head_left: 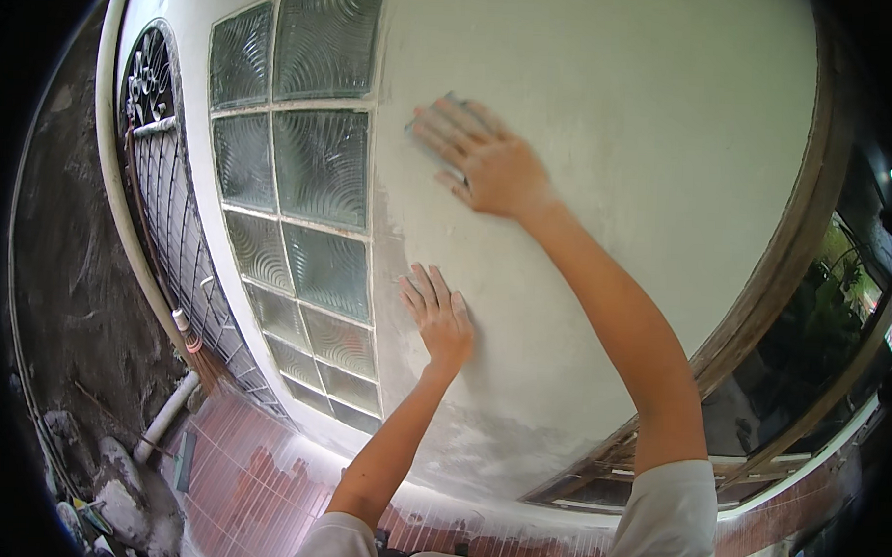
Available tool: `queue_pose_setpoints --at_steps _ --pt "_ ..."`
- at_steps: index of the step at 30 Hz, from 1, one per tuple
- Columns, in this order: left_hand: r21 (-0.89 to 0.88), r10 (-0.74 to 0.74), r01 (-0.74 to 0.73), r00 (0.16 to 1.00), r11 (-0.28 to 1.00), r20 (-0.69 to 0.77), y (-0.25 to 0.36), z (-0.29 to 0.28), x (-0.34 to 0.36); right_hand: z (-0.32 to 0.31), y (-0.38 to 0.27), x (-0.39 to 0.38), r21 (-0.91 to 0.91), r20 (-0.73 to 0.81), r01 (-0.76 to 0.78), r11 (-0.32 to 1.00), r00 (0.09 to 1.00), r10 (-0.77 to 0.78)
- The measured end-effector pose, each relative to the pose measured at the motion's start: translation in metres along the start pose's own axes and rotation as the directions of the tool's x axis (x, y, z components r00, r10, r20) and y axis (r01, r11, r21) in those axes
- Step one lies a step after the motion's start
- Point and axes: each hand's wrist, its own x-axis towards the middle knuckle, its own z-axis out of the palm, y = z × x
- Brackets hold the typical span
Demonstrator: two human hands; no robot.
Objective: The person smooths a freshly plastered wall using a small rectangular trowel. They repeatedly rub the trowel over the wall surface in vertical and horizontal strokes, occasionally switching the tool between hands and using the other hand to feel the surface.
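Observation:
A pale wall [599,107] with patchy grey areas faces me. High on it, just right of the glass block window [319,162], my right hand [485,157] lies pressed over a thin grey-blue piece of material [412,127], perhaps a sheet or pad, whose edges show past my slightly blurred fingers. Lower, beside the window's edge, my left hand [437,317] rests open against the wall, fingers spread, nothing in it. Both hands look dusty at the fingers.
At left are a barred gate [173,210], a long pipe [106,100], a broom [207,363] and a rough dark wall [53,265]. Tiled floor [242,487] runs below, with rubble [124,483] at lower left. A wood-framed window [807,340] is at right.

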Motion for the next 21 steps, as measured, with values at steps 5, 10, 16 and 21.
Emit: queue_pose_setpoints --at_steps 5,10,16,21 --pt "0.014 0.180 -0.180 0.984 0.984 -0.008 -0.023 -0.009 0.025 -0.029 0.045 0.048 -0.222 -0.176 -0.333 0.916 0.938 0.299" --pt "0.033 0.292 -0.293 0.955 0.955 0.044 -0.032 -0.024 0.051 -0.027 0.051 0.077 -0.294 -0.317 -0.496 0.817 0.857 0.406" --pt "0.024 0.400 -0.400 0.915 0.916 -0.047 -0.031 -0.051 0.130 -0.013 0.034 0.068 -0.273 -0.292 -0.467 0.841 0.873 0.390" --pt "0.016 0.491 -0.493 0.864 0.870 -0.110 -0.024 -0.067 0.202 -0.005 -0.006 0.039 -0.205 -0.233 -0.442 0.873 0.889 0.395"
